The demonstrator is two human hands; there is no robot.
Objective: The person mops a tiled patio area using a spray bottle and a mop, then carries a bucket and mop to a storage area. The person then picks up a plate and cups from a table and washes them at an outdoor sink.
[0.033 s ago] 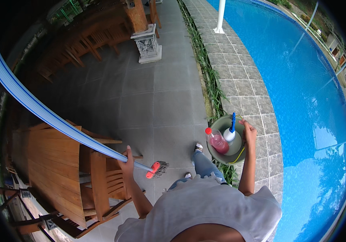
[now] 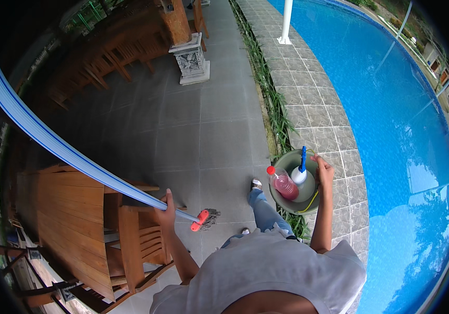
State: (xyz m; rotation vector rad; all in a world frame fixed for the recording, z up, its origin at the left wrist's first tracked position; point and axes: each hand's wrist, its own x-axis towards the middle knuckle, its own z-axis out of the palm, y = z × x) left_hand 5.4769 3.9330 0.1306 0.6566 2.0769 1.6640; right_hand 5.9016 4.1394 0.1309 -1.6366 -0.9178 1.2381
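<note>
Here's the left hand [image 2: 167, 209] wrapped firmly around the striped blue-and-white pole of a string mop [image 2: 202, 220], its red head and grey strands just to the right of that hand, the pole running far out to its upper left over a wooden chair [image 2: 133, 246]. Across on the other side, the right hand [image 2: 325, 170] is closed at the thin yellow handle of a grey-green bucket [image 2: 306, 196], and just left of those fingers, inside it, sit a white spray bottle [image 2: 298, 176] with a blue trigger and a red-capped bottle of pink liquid [image 2: 286, 187]!
</note>
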